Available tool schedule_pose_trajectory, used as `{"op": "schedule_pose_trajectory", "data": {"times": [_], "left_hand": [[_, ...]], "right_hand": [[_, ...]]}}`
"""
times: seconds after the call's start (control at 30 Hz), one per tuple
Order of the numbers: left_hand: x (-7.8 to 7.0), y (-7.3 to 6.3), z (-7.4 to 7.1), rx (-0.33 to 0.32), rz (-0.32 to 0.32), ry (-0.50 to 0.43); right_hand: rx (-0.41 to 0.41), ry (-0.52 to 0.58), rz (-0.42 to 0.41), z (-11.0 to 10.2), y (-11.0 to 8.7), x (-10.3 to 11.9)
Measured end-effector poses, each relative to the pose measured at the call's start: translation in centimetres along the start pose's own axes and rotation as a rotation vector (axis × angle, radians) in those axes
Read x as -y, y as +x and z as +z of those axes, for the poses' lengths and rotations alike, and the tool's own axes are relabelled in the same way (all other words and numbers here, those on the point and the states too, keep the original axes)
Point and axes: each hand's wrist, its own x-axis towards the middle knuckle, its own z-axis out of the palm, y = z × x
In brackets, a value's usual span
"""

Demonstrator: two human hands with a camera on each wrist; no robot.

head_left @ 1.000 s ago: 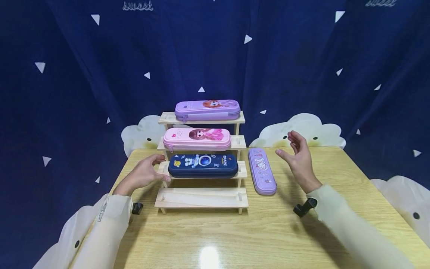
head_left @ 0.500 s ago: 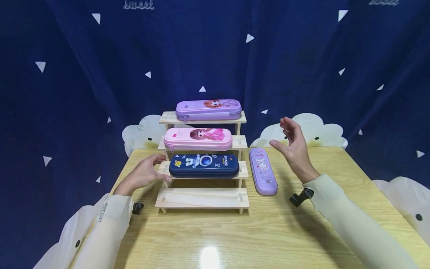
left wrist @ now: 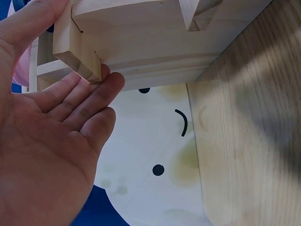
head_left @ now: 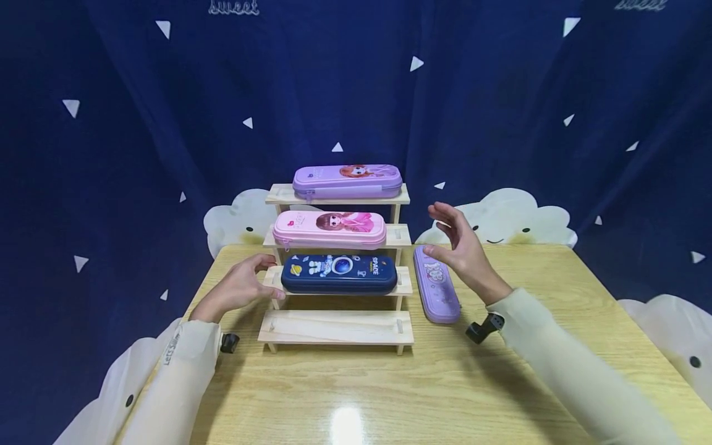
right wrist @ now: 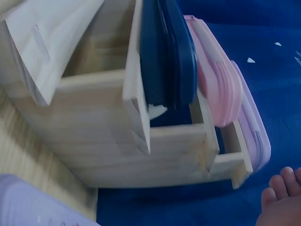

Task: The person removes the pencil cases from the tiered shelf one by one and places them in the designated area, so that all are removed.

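Note:
A wooden tiered rack [head_left: 334, 329] stands on the table. My left hand [head_left: 238, 288] holds the left end of its second shelf from the bottom, thumb at the front and fingers behind; the left wrist view shows the fingertips against the wood [left wrist: 77, 49]. On that shelf lies a navy astronaut pencil case [head_left: 339, 275]. Above it sit a pink doll pencil case [head_left: 329, 230] and, on top, a purple doll pencil case [head_left: 347, 182]. My right hand [head_left: 464, 254] hovers with fingers spread from the thumb, partly covering a lilac pencil case [head_left: 438, 293] lying beside the rack.
The bottom shelf [head_left: 336, 327] holds nothing. Behind the wooden table [head_left: 345, 389] hangs a dark blue curtain [head_left: 489, 93] with white triangles and cloud faces. A black wrist camera [head_left: 485, 327] sits below the right sleeve.
My right hand has moved left, rising and then lowering, toward the rack and over the far end of the lilac pencil case. My left hand stays in place on the rack.

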Motion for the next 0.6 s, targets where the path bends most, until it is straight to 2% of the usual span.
{"op": "schedule_pose_trajectory", "data": {"times": [0.13,0.3,0.6], "left_hand": [[0.1,0.0,0.0,-0.005,0.006,0.000],[0.2,0.0,0.1,-0.007,0.013,-0.006],[0.2,0.1,0.1,-0.010,0.011,0.003]], "right_hand": [[0.076,-0.020,0.012,1.3,-0.4,-0.5],[0.157,-0.089,0.093,3.0,-1.2,-1.1],[0.197,-0.048,0.098,5.2,-1.7,-2.1]]}}
